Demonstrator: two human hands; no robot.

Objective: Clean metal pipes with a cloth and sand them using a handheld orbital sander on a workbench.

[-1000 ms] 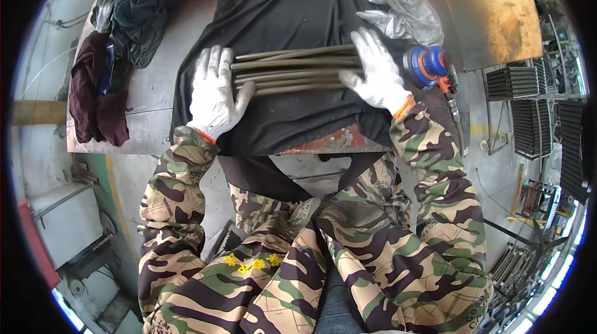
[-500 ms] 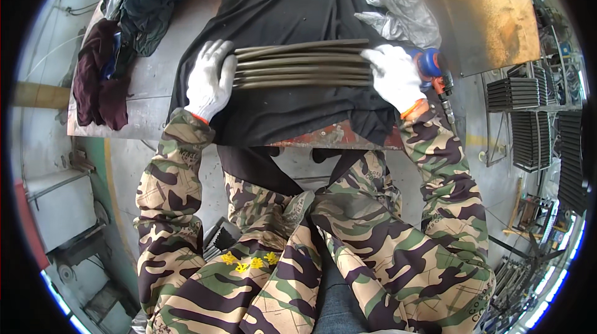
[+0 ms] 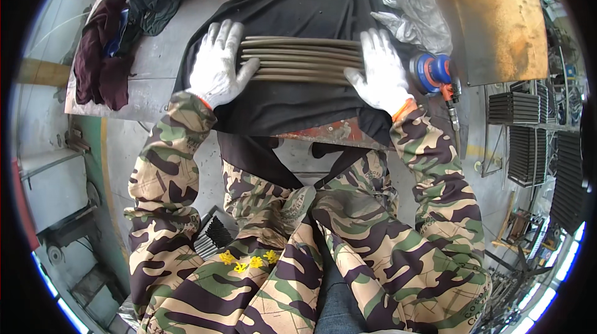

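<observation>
Several thin dull-brown metal rods (image 3: 298,60) lie side by side on a black cloth (image 3: 280,107), running left to right in a flat row. My left hand (image 3: 219,66), in a white knit glove, is flat against their left ends, fingers stretched out and thumb spread toward the near rods. At the right ends rests my right hand (image 3: 380,73), gloved alike, with fingers stretched away from me and its thumb touching the near rods. Neither hand wraps round the rods. The rods' tips are partly hidden by the gloves.
Right of my right hand stands a blue-and-orange air sander (image 3: 433,73) with its hose. Crumpled silvery plastic (image 3: 416,7) and a rusty sheet (image 3: 494,20) lie beyond. Dark rags (image 3: 106,54) are at the left. Racks (image 3: 525,147) of dark parts stand on the right.
Both hands have opened from a curled hold to outstretched fingers at the rod ends. The rods now lie more evenly, and the far one no longer slants. The view has shifted slightly.
</observation>
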